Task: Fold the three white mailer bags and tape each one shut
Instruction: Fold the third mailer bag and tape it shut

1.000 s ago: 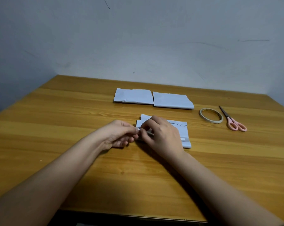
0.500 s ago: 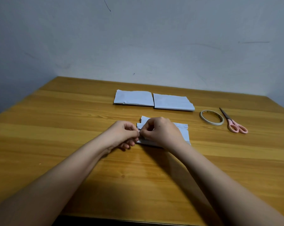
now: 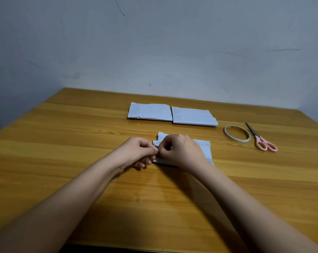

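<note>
Both hands meet fingertip to fingertip at the left edge of the near mailer bag (image 3: 205,152). The left hand (image 3: 138,152) has its thumb and forefinger curled together in a pinch right at that edge, the other fingers tucked underneath. The right hand (image 3: 182,151) mirrors it, fingers curled, thumb and forefinger closing on the same spot. Something small sits between the two pinches, but it is too tiny to say whether it is a bit of tape or the bag's own edge.

That near mailer bag lies folded on the wooden table (image 3: 63,143), mostly covered by the right hand, with its right side and a stepped upper-left corner showing white.

Further back, two more folded bags lie flat side by side, edges touching: the far left bag (image 3: 150,112) and the far right bag (image 3: 193,117), both well apart from the hands.

Off to the right, a roll of tape (image 3: 237,133) lies flat on the table, and just beside it a pair of scissors (image 3: 260,137) with pink handles, blades closed and pointing away toward the wall (image 3: 154,42).
</note>
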Demonstrator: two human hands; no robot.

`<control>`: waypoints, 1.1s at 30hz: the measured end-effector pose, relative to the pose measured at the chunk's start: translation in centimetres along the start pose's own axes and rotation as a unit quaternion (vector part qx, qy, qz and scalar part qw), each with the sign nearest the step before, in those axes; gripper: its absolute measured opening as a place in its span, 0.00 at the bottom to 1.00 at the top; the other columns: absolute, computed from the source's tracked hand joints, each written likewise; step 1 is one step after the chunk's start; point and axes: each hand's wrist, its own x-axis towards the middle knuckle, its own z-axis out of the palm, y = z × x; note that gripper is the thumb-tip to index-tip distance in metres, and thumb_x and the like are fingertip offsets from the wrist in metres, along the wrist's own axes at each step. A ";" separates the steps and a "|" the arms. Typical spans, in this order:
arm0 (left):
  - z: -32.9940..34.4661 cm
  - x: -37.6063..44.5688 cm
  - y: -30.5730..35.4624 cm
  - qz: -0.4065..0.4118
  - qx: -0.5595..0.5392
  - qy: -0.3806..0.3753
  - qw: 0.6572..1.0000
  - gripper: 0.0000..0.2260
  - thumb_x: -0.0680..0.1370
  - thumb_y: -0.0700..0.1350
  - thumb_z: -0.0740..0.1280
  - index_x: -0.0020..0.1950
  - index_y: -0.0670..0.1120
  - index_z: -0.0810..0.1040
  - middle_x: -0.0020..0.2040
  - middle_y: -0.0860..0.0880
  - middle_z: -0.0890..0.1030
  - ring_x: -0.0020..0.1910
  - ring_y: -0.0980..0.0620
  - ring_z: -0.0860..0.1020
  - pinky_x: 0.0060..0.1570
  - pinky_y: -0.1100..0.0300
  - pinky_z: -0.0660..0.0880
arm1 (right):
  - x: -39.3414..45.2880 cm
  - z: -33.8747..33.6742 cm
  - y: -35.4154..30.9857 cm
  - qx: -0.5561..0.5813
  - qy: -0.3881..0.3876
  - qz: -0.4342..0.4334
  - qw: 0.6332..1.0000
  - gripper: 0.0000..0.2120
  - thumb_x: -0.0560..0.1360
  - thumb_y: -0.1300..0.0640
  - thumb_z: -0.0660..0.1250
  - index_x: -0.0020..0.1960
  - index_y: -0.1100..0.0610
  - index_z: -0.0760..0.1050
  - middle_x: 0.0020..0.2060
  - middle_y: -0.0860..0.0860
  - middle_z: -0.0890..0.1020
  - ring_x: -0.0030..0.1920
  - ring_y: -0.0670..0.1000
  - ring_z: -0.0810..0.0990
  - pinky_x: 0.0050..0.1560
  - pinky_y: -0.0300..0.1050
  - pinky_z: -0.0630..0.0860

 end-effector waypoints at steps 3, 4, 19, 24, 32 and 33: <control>-0.3 -0.1 0.0 -0.001 0.001 -0.014 1.000 0.06 0.76 0.41 0.68 0.39 0.44 0.79 0.31 0.50 0.81 0.25 0.57 0.75 0.22 0.66 0.68 | 0.1 -0.5 0.4 0.059 -0.041 0.004 0.997 0.06 0.71 0.51 0.65 0.37 0.50 0.79 0.38 0.49 0.83 0.43 0.53 0.80 0.44 0.49 0.78; -0.3 -0.1 0.0 -0.001 0.006 -0.014 1.000 0.05 0.76 0.41 0.68 0.40 0.44 0.80 0.31 0.50 0.81 0.26 0.56 0.75 0.22 0.66 0.68 | 0.2 -0.7 0.4 0.062 -0.048 0.001 0.997 0.06 0.71 0.51 0.66 0.37 0.50 0.79 0.38 0.48 0.83 0.43 0.52 0.80 0.44 0.50 0.79; 0.1 -0.1 0.1 0.016 0.043 0.002 0.999 0.07 0.76 0.38 0.66 0.39 0.45 0.78 0.29 0.50 0.79 0.26 0.56 0.75 0.24 0.65 0.68 | -0.1 -1.2 -0.4 -0.008 -0.035 -0.027 0.999 0.06 0.70 0.49 0.66 0.40 0.50 0.79 0.39 0.48 0.82 0.43 0.52 0.79 0.38 0.43 0.71; -0.2 -0.1 0.1 0.009 0.020 -0.011 1.000 0.06 0.76 0.38 0.66 0.40 0.45 0.78 0.30 0.50 0.79 0.27 0.56 0.75 0.23 0.65 0.68 | 0.3 -0.9 0.7 0.129 -0.054 -0.006 0.990 0.04 0.69 0.56 0.68 0.36 0.51 0.78 0.33 0.46 0.81 0.37 0.48 0.79 0.42 0.47 0.77; -0.3 0.0 0.1 -0.011 0.006 -0.020 1.000 0.04 0.75 0.38 0.68 0.40 0.44 0.79 0.29 0.51 0.79 0.26 0.56 0.75 0.23 0.66 0.68 | 0.1 -0.9 1.3 0.255 -0.069 0.055 0.963 0.08 0.72 0.59 0.66 0.35 0.52 0.77 0.28 0.47 0.79 0.26 0.43 0.73 0.28 0.41 0.72; -0.4 0.0 0.1 -0.013 0.008 -0.020 1.000 0.04 0.75 0.39 0.68 0.40 0.43 0.79 0.29 0.51 0.79 0.26 0.56 0.75 0.23 0.66 0.68 | 0.1 -0.9 1.4 0.263 -0.069 0.062 0.960 0.08 0.72 0.59 0.66 0.35 0.53 0.77 0.29 0.48 0.79 0.27 0.44 0.74 0.28 0.43 0.72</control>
